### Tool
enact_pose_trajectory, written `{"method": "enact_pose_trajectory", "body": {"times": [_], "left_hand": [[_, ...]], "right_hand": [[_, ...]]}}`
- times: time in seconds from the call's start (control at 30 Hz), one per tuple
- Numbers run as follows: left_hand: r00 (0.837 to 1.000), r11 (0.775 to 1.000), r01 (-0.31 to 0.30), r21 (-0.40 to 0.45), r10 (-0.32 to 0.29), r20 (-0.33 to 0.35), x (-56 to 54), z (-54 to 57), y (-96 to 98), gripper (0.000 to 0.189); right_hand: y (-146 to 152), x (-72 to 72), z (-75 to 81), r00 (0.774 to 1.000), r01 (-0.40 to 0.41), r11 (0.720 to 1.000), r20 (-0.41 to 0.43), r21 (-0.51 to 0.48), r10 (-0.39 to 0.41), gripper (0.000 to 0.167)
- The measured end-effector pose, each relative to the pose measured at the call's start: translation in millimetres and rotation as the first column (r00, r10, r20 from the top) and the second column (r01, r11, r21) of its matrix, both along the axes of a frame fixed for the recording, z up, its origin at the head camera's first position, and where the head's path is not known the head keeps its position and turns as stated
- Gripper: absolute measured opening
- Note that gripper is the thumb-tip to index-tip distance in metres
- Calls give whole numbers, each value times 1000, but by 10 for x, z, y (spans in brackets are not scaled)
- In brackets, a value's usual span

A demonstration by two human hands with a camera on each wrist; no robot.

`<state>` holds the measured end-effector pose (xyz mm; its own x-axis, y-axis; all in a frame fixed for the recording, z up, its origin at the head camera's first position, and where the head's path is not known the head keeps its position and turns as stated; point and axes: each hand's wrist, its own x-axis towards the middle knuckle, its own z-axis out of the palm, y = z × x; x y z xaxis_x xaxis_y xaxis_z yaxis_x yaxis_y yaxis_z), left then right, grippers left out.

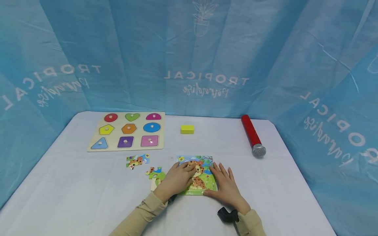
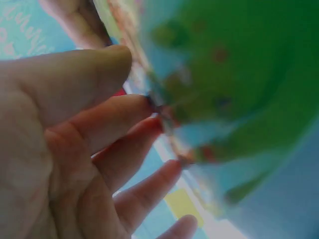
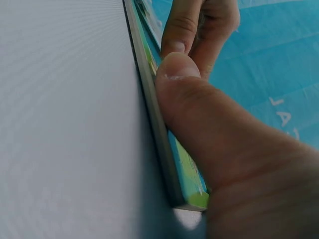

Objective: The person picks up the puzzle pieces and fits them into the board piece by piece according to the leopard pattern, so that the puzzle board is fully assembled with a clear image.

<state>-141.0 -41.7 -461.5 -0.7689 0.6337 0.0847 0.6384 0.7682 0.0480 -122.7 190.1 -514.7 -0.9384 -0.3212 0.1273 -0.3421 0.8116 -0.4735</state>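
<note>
A jigsaw puzzle board (image 1: 198,186) with a spotted cartoon animal on green and blue lies flat on the table. My left hand (image 1: 176,178) reaches over its left part, fingertips on the picture around the animal's head. In the left wrist view, the fingers (image 2: 134,194) are spread and touch the puzzle surface. At the board's right side rests my right hand (image 1: 226,186), fingers extended along the edge and thumb near the lower right corner. The right wrist view shows that thumb (image 3: 184,94) on the board's rim. Loose puzzle pieces (image 1: 155,172) lie left of the board, partly hidden by my left hand.
Another joined piece group (image 1: 137,160) lies farther left. Behind it is a wooden shape board (image 1: 138,139) with coloured knobbed shapes. A yellow block (image 1: 187,129) sits at the back middle, a red microphone (image 1: 252,136) at the back right. Blue cloth (image 1: 189,49) surrounds the white table (image 1: 283,196).
</note>
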Motion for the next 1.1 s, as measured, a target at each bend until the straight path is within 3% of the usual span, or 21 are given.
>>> {"method": "enact_pose_trajectory", "body": {"times": [0.13, 0.23, 0.3, 0.37, 0.43, 0.5, 0.6, 0.73, 0.93, 1.0, 1.1], "left_hand": [[993, 998, 0, 58, -7, 120, -68, 6, -80, 47], [983, 990, -28, 141, 2, 183, -177, 62, -270, 46], [983, 978, -83, 191, 49, 177, -255, 114, -479, 43], [976, 963, -173, 206, 141, 163, -317, 168, -733, 39], [957, 940, -278, 199, 252, 145, -349, 197, -1004, 37], [925, 912, -372, 171, 349, 147, -358, 200, -1249, 38], [888, 884, -449, 133, 425, 174, -358, 169, -1496, 42], [862, 862, -485, 145, 444, 245, -389, 115, -1564, 45], [818, 845, -503, 183, 396, 418, -443, 66, -1425, 50], [822, 849, -490, 198, 374, 429, -443, 66, -1388, 48], [867, 875, -426, 231, 322, 380, -423, 72, -1359, 47]], "right_hand": [[-15, 0, -6, 1000, 2, 1000, 8, -10, -2, 98], [-36, 2, -9, 1000, 3, 1000, 15, -7, -3, 98], [-47, 4, -6, 1000, 5, 1000, 21, -7, -5, 98], [-53, 7, 4, 1000, 8, 1000, 21, -3, -8, 98], [-52, 9, 18, 1000, 13, 1000, 24, -4, -13, 98], [-45, 11, 27, 1000, 18, 1000, 24, -3, -18, 98], [-31, 11, 24, 1000, 24, 1000, 17, 5, -24, 98], [-10, 22, 20, 1000, 25, 1000, 9, -3, -25, 98], [-24, 28, 34, 999, 25, 1000, 34, -19, -25, 97], [-25, 19, 30, 999, 27, 1000, 45, -10, -26, 97], [-22, 9, 30, 999, 24, 1000, 47, -3, -24, 97]]}}
